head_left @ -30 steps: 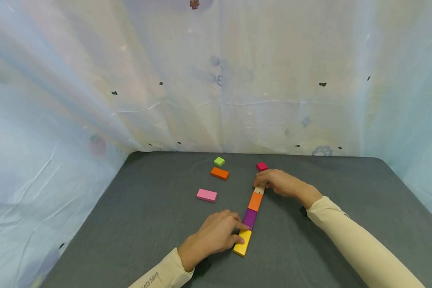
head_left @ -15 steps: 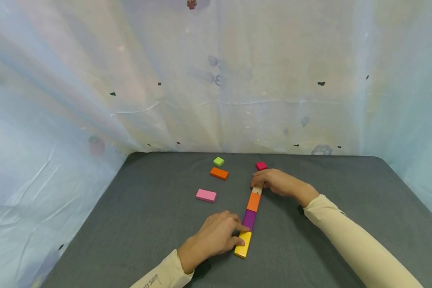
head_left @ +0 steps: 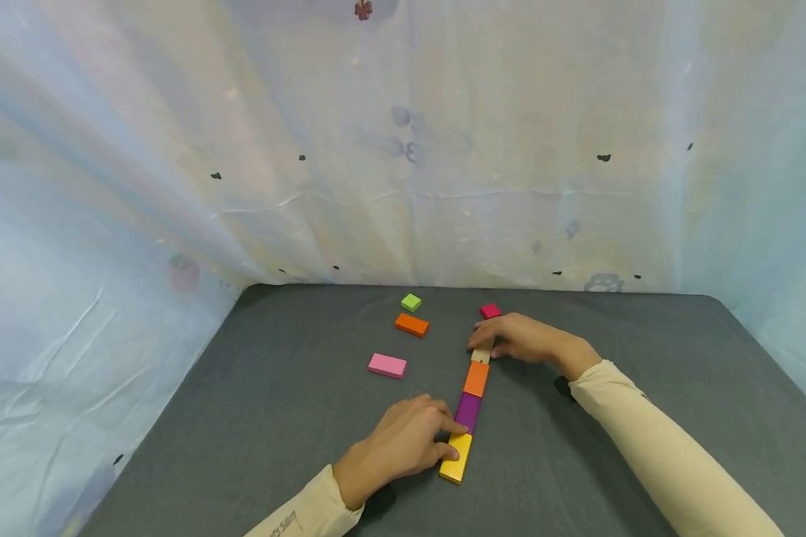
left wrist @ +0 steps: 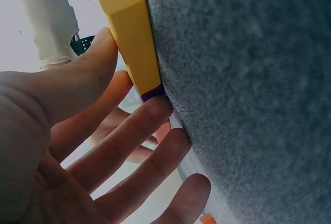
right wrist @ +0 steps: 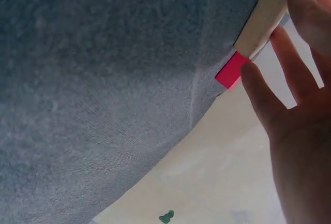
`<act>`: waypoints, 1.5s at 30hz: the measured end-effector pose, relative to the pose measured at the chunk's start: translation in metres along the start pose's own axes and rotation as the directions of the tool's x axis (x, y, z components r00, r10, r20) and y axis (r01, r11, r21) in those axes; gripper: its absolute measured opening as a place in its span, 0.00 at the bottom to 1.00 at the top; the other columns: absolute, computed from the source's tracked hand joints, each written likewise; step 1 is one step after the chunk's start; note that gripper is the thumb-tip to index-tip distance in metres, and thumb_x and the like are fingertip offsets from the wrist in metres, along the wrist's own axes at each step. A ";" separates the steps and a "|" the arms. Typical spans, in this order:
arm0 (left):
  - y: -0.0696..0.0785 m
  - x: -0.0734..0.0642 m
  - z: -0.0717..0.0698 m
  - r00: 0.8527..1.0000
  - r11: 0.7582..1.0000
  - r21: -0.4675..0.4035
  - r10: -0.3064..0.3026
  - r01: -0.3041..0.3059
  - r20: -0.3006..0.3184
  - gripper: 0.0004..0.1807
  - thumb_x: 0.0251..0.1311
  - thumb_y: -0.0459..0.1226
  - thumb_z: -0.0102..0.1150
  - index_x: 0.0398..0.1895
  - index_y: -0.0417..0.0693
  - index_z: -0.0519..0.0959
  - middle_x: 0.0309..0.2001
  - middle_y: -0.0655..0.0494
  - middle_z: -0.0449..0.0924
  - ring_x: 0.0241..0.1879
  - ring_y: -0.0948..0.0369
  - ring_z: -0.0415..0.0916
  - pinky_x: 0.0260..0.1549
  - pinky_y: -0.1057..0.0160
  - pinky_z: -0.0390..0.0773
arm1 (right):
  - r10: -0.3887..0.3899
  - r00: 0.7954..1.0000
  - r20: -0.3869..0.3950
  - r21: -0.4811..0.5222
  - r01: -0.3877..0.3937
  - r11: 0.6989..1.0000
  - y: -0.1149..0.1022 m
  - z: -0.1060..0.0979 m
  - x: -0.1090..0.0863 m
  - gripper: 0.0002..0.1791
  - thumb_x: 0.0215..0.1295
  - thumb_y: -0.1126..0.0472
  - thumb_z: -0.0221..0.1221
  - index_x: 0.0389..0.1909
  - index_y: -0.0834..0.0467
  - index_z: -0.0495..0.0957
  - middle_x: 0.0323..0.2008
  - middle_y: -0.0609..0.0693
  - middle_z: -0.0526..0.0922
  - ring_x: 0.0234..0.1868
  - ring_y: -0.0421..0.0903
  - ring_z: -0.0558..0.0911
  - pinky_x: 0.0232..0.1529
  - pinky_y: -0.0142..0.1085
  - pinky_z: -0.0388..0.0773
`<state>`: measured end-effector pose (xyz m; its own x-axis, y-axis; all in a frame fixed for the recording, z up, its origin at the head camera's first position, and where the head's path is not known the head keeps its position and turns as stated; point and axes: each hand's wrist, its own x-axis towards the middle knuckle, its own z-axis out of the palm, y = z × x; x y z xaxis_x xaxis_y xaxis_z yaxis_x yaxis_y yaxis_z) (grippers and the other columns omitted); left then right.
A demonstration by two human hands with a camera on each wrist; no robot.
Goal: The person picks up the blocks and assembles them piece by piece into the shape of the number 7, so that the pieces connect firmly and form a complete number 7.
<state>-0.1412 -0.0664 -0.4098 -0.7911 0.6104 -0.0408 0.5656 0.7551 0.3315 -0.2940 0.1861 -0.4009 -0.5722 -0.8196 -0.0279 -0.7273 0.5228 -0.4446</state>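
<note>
on the table [head_left: 295,418], block row [head_left: 475,382] runs near to far.
left hand [head_left: 403,441], fingers straightish, touches yellow block [head_left: 462,461], likely steadying near end; right hand [head_left: 527,340] pinches farther wooden block [head_left: 480,356], likely for alignment.

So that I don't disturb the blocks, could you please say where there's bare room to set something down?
In the head view, bare table lies left of the pink block and right of the right sleeve. It is crowded from the yellow block to the red block, where the left hand and right hand are.
</note>
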 end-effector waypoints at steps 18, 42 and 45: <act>0.000 0.001 0.000 1.000 1.000 -0.008 0.000 0.000 0.005 0.19 0.55 0.49 0.72 0.51 0.68 0.86 0.42 0.70 0.82 0.41 0.70 0.73 0.38 0.70 0.76 | 0.014 1.000 0.020 0.008 -0.014 1.000 0.002 0.000 0.001 0.21 0.63 0.69 0.64 0.57 0.54 0.82 0.59 0.51 0.83 0.71 0.59 0.70 0.66 0.58 0.68; 0.000 0.002 -0.001 1.000 0.999 -0.050 0.020 -0.019 0.022 0.19 0.56 0.47 0.71 0.52 0.64 0.85 0.43 0.68 0.83 0.41 0.70 0.73 0.42 0.70 0.76 | 0.023 1.000 0.015 -0.006 -0.023 1.000 -0.003 -0.001 -0.002 0.21 0.63 0.70 0.64 0.57 0.55 0.82 0.59 0.52 0.83 0.71 0.60 0.70 0.65 0.59 0.69; 0.000 0.001 -0.001 1.000 0.998 -0.050 0.025 -0.024 0.018 0.19 0.56 0.47 0.72 0.52 0.64 0.86 0.42 0.68 0.82 0.41 0.70 0.73 0.42 0.70 0.76 | 0.029 0.999 0.016 -0.004 -0.028 1.000 -0.003 0.000 -0.003 0.21 0.63 0.69 0.63 0.57 0.54 0.82 0.59 0.51 0.82 0.71 0.59 0.70 0.66 0.59 0.68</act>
<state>-0.1427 -0.0663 -0.4090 -0.7725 0.6330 -0.0499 0.5716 0.7275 0.3796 -0.2906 0.1868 -0.3993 -0.5867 -0.8080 -0.0547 -0.7121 0.5468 -0.4404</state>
